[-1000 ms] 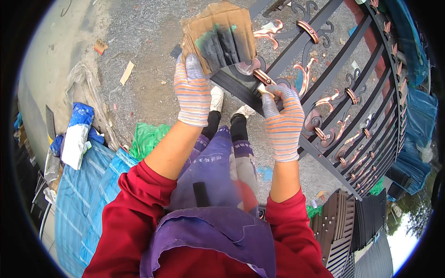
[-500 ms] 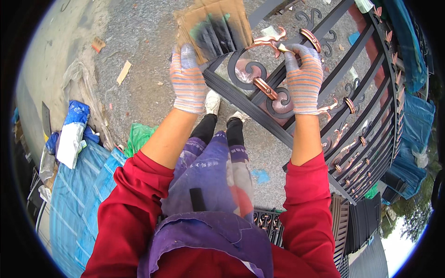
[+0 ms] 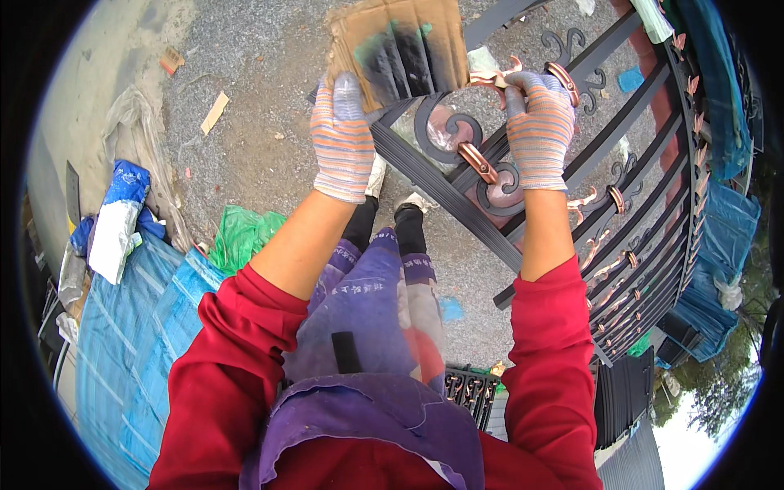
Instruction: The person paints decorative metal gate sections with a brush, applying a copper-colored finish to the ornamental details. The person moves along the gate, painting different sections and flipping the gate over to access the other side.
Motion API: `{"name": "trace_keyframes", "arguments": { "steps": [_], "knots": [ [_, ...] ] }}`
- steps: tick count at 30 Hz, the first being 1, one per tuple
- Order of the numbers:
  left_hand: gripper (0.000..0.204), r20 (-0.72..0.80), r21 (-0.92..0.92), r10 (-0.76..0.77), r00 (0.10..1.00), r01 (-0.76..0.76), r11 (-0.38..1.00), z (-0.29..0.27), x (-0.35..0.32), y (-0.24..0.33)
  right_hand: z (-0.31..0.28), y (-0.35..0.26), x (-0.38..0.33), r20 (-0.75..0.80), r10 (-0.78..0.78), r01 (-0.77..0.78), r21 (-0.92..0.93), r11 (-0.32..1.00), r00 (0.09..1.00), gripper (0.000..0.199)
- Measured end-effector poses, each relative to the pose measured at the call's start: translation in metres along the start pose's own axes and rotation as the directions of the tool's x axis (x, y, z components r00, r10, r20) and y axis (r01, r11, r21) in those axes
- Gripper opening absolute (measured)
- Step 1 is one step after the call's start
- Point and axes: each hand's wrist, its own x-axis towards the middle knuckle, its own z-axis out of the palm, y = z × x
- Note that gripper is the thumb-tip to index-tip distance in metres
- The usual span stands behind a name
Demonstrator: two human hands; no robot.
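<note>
My left hand (image 3: pixel 343 139), in a striped knit glove, is closed on the lower left edge of a piece of cardboard (image 3: pixel 437 37). The cardboard carries black and green paint smears and stands against the end of a dark metal railing panel (image 3: pixel 445 192). My right hand (image 3: pixel 539 131), gloved alike, is closed in a pinch beside a copper-coloured leaf ornament (image 3: pixel 492 77); what lies between its fingertips is hidden. Below it sit black scrolls (image 3: pixel 500 194) and a copper-coloured collar (image 3: pixel 477 162) on the panel.
The panel's bars spread to the right, with more copper-coloured leaves and collars. Blue sheeting (image 3: pixel 131 343) covers things at the left, by a green plastic bag (image 3: pixel 243 237) and a blue and white sack (image 3: pixel 121 224). Scraps such as a cardboard strip (image 3: pixel 215 113) lie on the gravelly ground.
The panel and cardboard have shifted right in the picture together. My right hand has moved slightly left relative to the leaf ornament. My left hand keeps hold of the cardboard.
</note>
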Motion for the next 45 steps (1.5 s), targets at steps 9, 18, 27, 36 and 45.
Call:
{"name": "trace_keyframes", "arguments": {
  "steps": [9,18,27,36,45],
  "knots": [
    [0.038,0.048,-0.137,-0.077,0.996,0.083,0.987,0.000,0.002,-0.016,-0.003,0.006,0.003,0.008,-0.035,0.035,0.003,0.999,0.999,0.011],
    [0.029,0.029,0.027,-0.049,0.998,0.049,0.998,-0.004,0.004,0.019,-0.007,0.017,0.002,-0.011,-0.009,0.008,-0.081,0.997,1.000,0.012],
    [0.032,-0.012,-0.389,-0.185,0.983,0.166,0.906,0.005,0.004,-0.017,-0.002,0.002,0.007,0.053,-0.014,0.019,-0.087,0.996,0.999,0.010],
    [0.040,0.139,-0.401,-0.234,0.962,0.271,0.875,-0.002,0.005,0.039,0.001,0.015,0.002,-0.032,-0.071,0.071,-0.009,0.997,0.997,0.012],
    [0.034,0.107,-0.529,-0.284,0.953,0.296,0.795,0.001,0.006,-0.005,-0.012,0.017,0.003,-0.081,-0.057,0.067,0.129,0.989,0.995,0.011]
  ]
}}
